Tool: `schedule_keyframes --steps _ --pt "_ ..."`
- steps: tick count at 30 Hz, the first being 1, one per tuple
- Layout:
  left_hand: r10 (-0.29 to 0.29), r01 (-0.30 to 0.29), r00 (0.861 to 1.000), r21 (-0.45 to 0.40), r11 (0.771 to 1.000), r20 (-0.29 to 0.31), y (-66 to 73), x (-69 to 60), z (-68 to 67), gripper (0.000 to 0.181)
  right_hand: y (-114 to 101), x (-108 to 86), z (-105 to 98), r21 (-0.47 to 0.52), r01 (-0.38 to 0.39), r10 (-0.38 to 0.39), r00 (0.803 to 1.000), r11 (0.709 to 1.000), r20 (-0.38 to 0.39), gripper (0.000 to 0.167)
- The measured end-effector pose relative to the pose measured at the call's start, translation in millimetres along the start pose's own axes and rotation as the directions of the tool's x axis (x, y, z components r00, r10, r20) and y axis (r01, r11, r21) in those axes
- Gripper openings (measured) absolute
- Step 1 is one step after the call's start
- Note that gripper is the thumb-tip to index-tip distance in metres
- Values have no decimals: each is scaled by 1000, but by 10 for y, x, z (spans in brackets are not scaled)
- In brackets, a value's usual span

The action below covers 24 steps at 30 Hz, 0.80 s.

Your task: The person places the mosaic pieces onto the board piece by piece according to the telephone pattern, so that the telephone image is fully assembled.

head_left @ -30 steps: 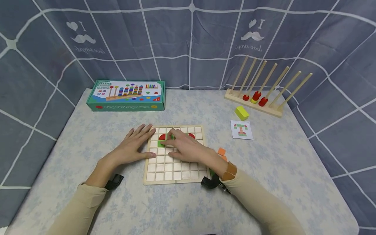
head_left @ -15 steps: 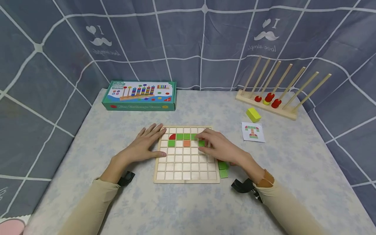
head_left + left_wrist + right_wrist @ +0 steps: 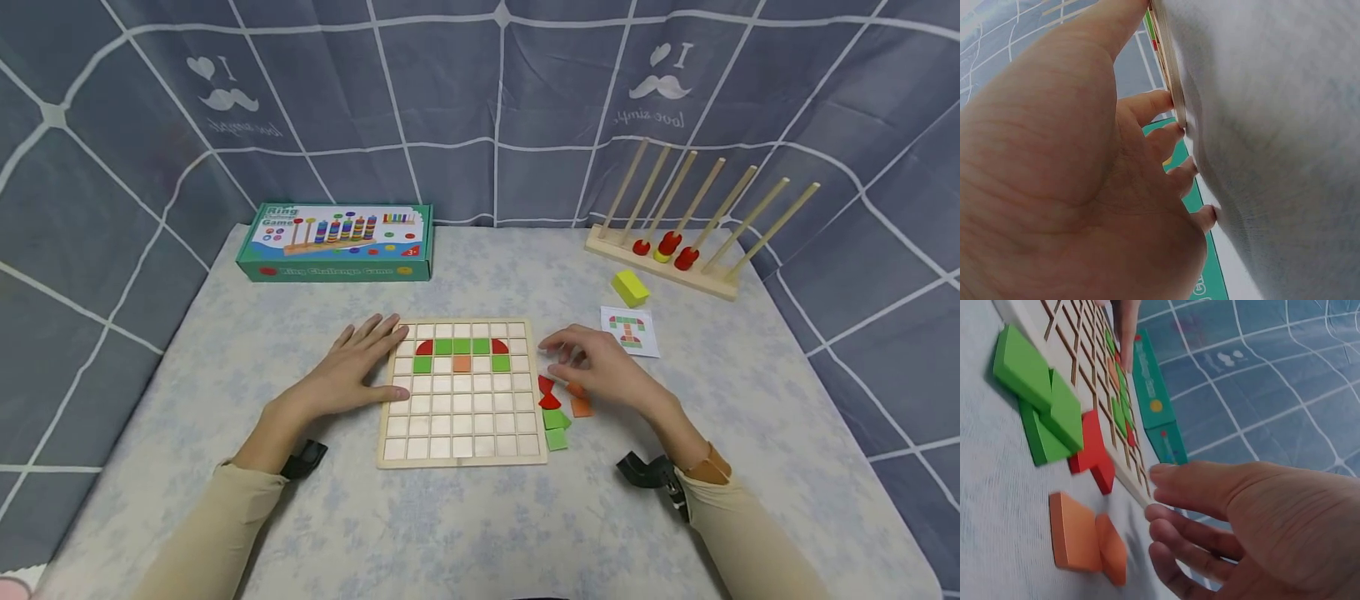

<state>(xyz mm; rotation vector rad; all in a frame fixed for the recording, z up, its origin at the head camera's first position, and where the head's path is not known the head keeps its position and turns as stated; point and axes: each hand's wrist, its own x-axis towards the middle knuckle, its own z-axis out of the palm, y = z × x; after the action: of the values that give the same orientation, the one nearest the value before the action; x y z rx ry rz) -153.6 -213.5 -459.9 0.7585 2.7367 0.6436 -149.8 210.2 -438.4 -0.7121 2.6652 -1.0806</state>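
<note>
A square wooden grid board [image 3: 462, 425] lies on the table. Two rows of it hold green square tiles [image 3: 462, 346], a red quarter-round tile [image 3: 424, 347] at each end of the upper row, and one orange tile [image 3: 461, 363]. My left hand [image 3: 337, 375] rests with spread fingers on the board's left edge. Off the board's right side hovers my right hand [image 3: 603, 367], fingers loosely bent and nothing between them. Below it lie loose red tiles [image 3: 1094, 450], orange tiles [image 3: 1075, 531] and green tiles [image 3: 1022, 369] beside the board.
A pattern card [image 3: 629, 332] and a yellow block [image 3: 631, 288] lie at the right. Behind them stands a wooden peg rack [image 3: 660, 265] with red and yellow beads. A green game box [image 3: 335, 243] sits at the back left, before a tiled-pattern curtain [image 3: 450, 100].
My right hand has moved from over the board to the right of it, uncovering the tiles in the upper rows. The left hand has stayed on the board's edge.
</note>
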Motion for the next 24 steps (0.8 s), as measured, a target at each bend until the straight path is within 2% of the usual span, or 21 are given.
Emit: schedule_keyframes --steps 8,13,16,24 --pt "4 -4 1000 -10 1000 -8 2 -11 -3 105 34 -65 -124 1 -64 64 995 998 80 34" --pt "4 -4 1000 -14 1000 -10 0 -10 1 105 31 -75 -92 35 -34 30 992 999 119 34" --pt "3 -3 1000 -13 1000 -9 -1 -13 7 105 14 -64 -12 43 -13 9 994 999 104 27" --pt "13 -13 1000 -10 1000 -14 17 -26 -11 103 -63 -39 151 -2 -54 54 998 999 34 15"
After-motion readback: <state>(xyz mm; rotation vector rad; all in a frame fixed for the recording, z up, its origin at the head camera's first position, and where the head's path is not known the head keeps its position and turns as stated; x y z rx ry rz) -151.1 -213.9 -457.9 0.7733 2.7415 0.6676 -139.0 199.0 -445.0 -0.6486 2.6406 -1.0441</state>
